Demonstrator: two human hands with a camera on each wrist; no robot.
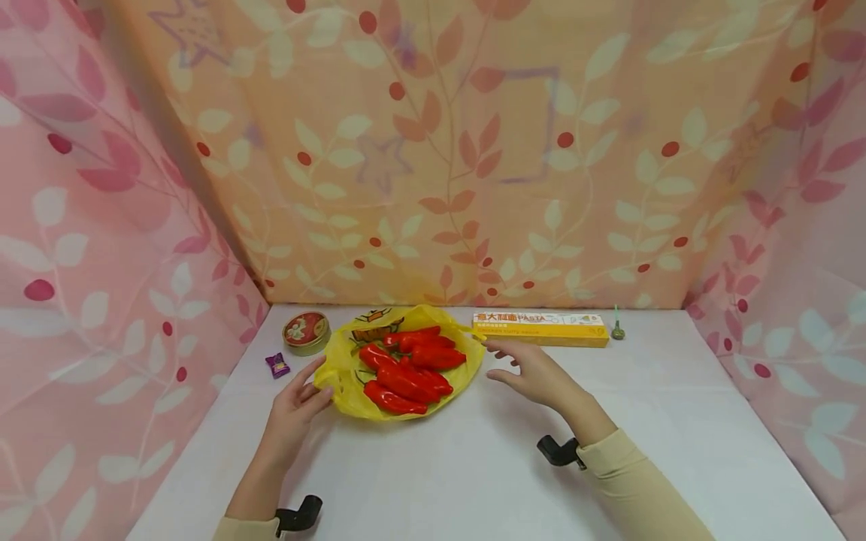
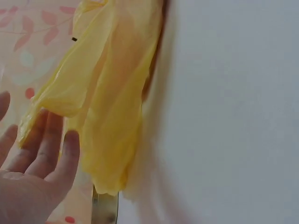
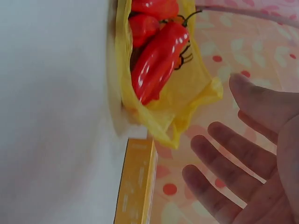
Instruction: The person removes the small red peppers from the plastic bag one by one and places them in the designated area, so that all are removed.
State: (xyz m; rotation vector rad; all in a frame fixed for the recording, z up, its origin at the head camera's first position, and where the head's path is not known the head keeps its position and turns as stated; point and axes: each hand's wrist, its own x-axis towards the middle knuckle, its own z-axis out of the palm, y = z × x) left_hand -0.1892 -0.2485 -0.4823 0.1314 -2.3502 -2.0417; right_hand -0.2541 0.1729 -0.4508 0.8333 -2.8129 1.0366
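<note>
The left hand (image 1: 294, 409), fingers spread, touches the edge of the yellow bag (image 1: 345, 376) of peppers (image 1: 406, 368). The right hand (image 1: 531, 372) hovers open just beside the bag, holding nothing.

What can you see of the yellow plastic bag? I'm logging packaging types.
The thin, translucent yellow plastic bag lies spread open and crumpled on the white table, with dark print near its far edge. Several glossy red peppers lie in it. The left hand touches its left edge with straight fingers; the right hand hovers open beside its right edge. A round tin and a yellow pasta box flank it.
</note>
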